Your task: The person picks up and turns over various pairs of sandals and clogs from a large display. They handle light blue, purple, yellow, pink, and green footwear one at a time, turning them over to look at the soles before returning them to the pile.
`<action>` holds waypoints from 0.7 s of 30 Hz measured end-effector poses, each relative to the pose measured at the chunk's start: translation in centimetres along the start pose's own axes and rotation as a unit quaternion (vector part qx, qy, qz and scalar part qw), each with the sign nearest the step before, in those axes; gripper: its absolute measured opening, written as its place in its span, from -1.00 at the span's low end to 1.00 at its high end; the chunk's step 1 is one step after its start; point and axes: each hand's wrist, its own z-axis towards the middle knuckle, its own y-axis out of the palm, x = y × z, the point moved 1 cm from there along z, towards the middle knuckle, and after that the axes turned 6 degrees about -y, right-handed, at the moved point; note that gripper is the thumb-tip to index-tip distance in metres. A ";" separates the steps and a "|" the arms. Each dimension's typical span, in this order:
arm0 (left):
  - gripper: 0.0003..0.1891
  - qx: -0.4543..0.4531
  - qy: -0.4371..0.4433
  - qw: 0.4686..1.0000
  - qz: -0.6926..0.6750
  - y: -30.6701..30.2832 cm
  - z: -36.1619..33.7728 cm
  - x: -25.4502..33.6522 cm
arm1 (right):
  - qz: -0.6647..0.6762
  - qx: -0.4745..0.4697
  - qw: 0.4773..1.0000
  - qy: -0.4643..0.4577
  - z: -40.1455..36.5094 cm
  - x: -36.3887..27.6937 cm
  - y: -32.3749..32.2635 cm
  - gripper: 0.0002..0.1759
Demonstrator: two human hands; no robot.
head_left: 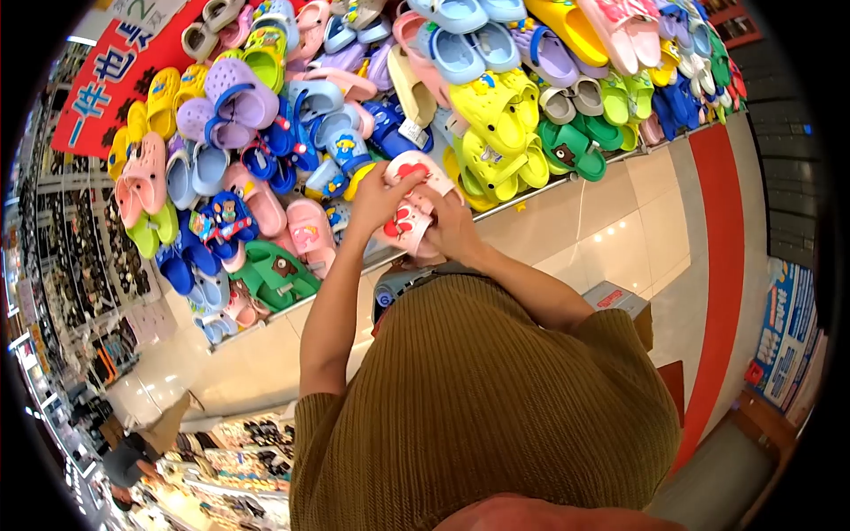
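Observation:
In front of my body, at the near edge of the display, I hold a pair of pink slippers [405, 227] with red decorations on the straps. My left hand [379, 202] grips them from the left, its thumb and fingers reaching over the upper slipper. From the right, my right hand [455, 228] closes around their side, with some fingers hidden. Just beyond are dark blue slippers [396, 129] with a white tag. Yellow clogs [498, 119] lie right of the hands, and blue-and-yellow children's shoes [341, 146] lie to the left.
Piles of colourful clogs and slippers fill the display, including green slippers [273, 276] with a bear face. A red sign [111, 80] stands at the back left. A cardboard box [624, 310] is on the floor at right. Another person [126, 462] is at lower left.

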 end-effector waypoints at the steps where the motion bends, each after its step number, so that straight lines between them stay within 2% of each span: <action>1: -0.43 0.042 0.002 0.998 -0.050 1.2 1.0 -2.1 | 0.027 0.008 0.999 0.020 0.4 -0.2 -0.1 -0.32; 2: -0.43 0.085 0.008 0.992 -0.096 2.1 1.7 -3.5 | 0.052 0.020 0.998 0.038 1.2 -0.2 -0.3 -0.35; 3: -0.50 0.100 -0.002 0.975 -0.200 2.0 1.3 -2.9 | 0.042 0.000 0.996 0.083 1.4 1.1 0.4 -0.38; 4: -0.58 0.124 0.041 0.961 -0.244 1.7 1.4 -3.1 | 0.042 0.030 0.996 0.077 2.0 1.9 0.9 -0.37; 6: -0.62 0.164 0.043 0.946 -0.278 0.8 0.1 -3.9 | 0.023 0.015 0.992 0.124 2.4 4.1 2.1 -0.33; 10: -0.64 0.177 0.025 0.952 -0.247 0.6 -3.8 -9.1 | -0.058 -0.129 0.963 0.231 2.6 6.4 4.7 -0.28; 11: -0.65 0.172 0.010 0.956 -0.238 0.9 -5.0 -10.5 | -0.069 -0.147 0.959 0.233 2.0 8.0 6.3 -0.22; 14: -0.68 0.166 -0.014 0.958 -0.233 1.9 -8.2 -14.4 | -0.095 -0.205 0.941 0.253 1.7 7.9 7.6 -0.25; 18: -0.70 0.138 -0.091 0.951 -0.261 3.6 -11.8 -18.4 | -0.134 -0.204 0.937 0.249 1.6 7.5 9.3 -0.28; 21: -0.70 0.132 -0.097 0.939 -0.303 4.2 -13.6 -19.5 | -0.143 -0.187 0.941 0.245 1.3 8.3 10.8 -0.32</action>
